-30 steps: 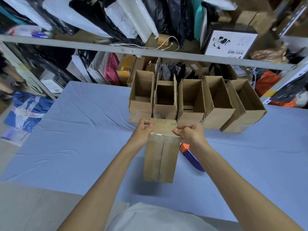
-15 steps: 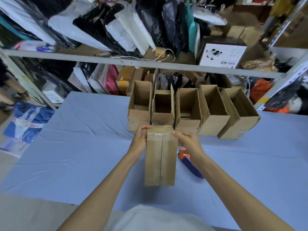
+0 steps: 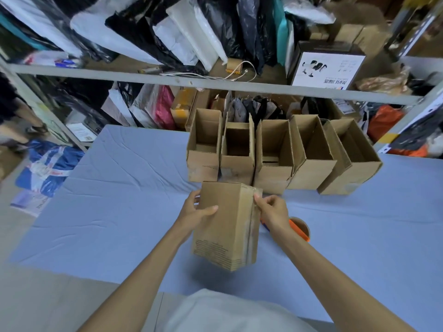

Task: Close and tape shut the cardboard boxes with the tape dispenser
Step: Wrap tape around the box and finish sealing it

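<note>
- Head view, looking down: both hands hold one closed box (image 3: 223,236) between them, tilted, with its long plain face turned up toward the camera.
- The left hand (image 3: 195,215) grasps the box's left side. Its thumb lies flat across the upturned face and its fingers wrap round the far left edge.
- The right hand (image 3: 273,212) is curled against the box's upper right edge, fingertips pinching at the strip of clear tape (image 3: 251,236) that runs down that side. The tape's top end folds over the far corner just beyond the fingertips.
- Below the grip, the box's near corner hangs over a dark shadow on the blue cloth (image 3: 119,200). I cannot tell whether that corner touches the cloth.
- The tape dispenser (image 3: 300,230) lies on the cloth just right of the grip, partly hidden under the right wrist. Its brown roll and orange part show.
- Just beyond the grip stands a row of five open boxes (image 3: 273,178), upright with flaps raised. The nearest ones are close to the held box's far end.
- Farther out, past the row, a grey shelf rail (image 3: 143,79) crosses the frame. Black and white bags (image 3: 182,27) and a black-and-white carton (image 3: 326,70) sit above it.
</note>
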